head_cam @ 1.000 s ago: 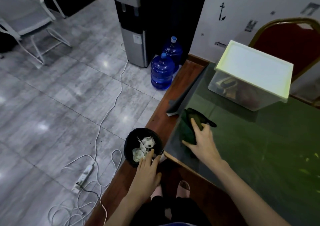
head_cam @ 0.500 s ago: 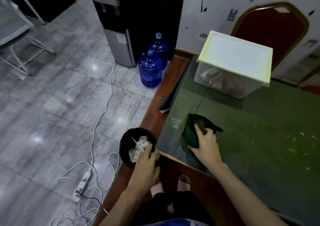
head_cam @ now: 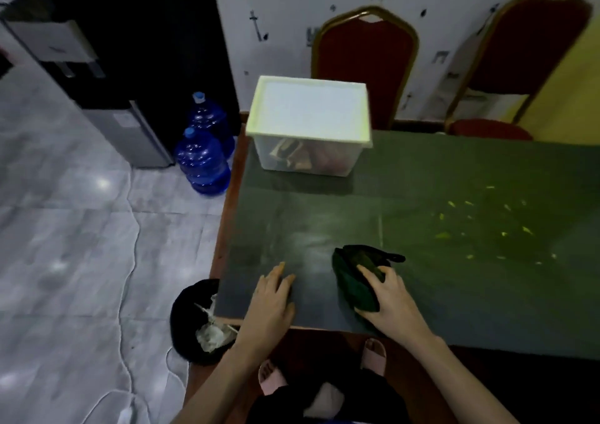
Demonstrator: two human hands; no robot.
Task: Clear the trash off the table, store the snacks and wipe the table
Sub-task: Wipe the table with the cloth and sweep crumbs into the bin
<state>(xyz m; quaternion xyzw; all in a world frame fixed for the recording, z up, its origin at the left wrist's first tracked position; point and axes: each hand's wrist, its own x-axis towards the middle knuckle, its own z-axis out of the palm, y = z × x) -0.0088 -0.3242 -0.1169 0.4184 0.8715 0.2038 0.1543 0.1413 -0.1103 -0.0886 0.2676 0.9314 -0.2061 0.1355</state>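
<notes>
A dark green cloth (head_cam: 354, 277) lies bunched on the green glass table top (head_cam: 422, 196) near its front edge. My right hand (head_cam: 389, 300) presses down on the cloth and grips it. My left hand (head_cam: 272, 297) rests flat on the table to the left of the cloth, fingers apart, holding nothing. A clear storage box with a pale lid (head_cam: 308, 111) stands at the back left of the table with snack packets inside. Small yellowish crumbs (head_cam: 487, 228) are scattered on the right part of the table. A black trash bin (head_cam: 194, 323) with crumpled white trash sits on the floor below the table's front left corner.
Two red chairs with gold frames (head_cam: 367, 56) stand behind the table against the wall. Two blue water jugs (head_cam: 203, 160) and a water dispenser (head_cam: 130, 115) stand on the tiled floor to the left. A white cable (head_cam: 130, 261) runs across the floor.
My left hand has moved up from the trash bin onto the table top. My right hand has slid the cloth to the right, away from the table's left edge. The view has turned right.
</notes>
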